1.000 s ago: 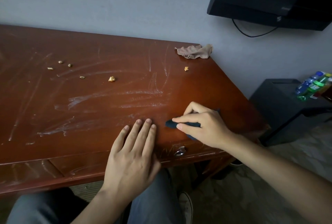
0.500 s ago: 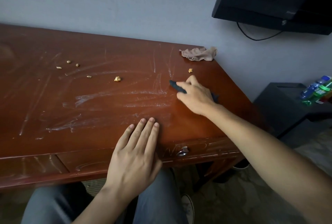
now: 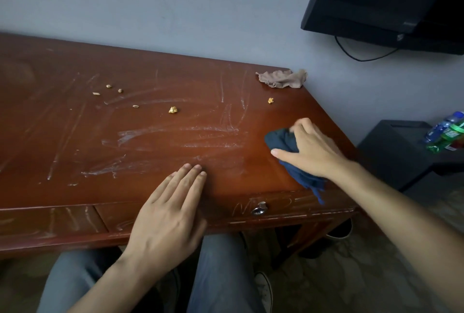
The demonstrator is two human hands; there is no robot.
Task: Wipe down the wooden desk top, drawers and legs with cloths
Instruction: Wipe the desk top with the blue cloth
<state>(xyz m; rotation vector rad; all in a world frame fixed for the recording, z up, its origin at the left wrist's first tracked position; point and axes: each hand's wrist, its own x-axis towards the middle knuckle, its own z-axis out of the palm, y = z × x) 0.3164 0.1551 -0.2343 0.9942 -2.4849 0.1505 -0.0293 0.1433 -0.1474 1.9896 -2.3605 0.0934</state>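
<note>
A reddish wooden desk (image 3: 75,152) fills the left and middle, its top streaked with white dust smears. My right hand (image 3: 310,150) presses a dark blue cloth (image 3: 282,140) onto the top near the right front corner; the cloth's tail hangs over the front edge. My left hand (image 3: 168,214) lies flat, fingers together, on the front edge of the desk above a drawer. A drawer (image 3: 276,206) with a metal ring pull (image 3: 258,209) shows dusty scribbles. A crumpled beige cloth (image 3: 281,78) lies at the far right corner.
Several small yellowish crumbs (image 3: 172,109) are scattered on the top. A dark screen (image 3: 386,3) hangs on the wall at upper right with a cable below. A black side table (image 3: 391,152) with plastic bottles (image 3: 447,132) stands to the right. My knees sit under the desk.
My right hand with the blue cloth went from the front edge away toward the back, then came back to the right and nearer. My left hand stayed flat in place.
</note>
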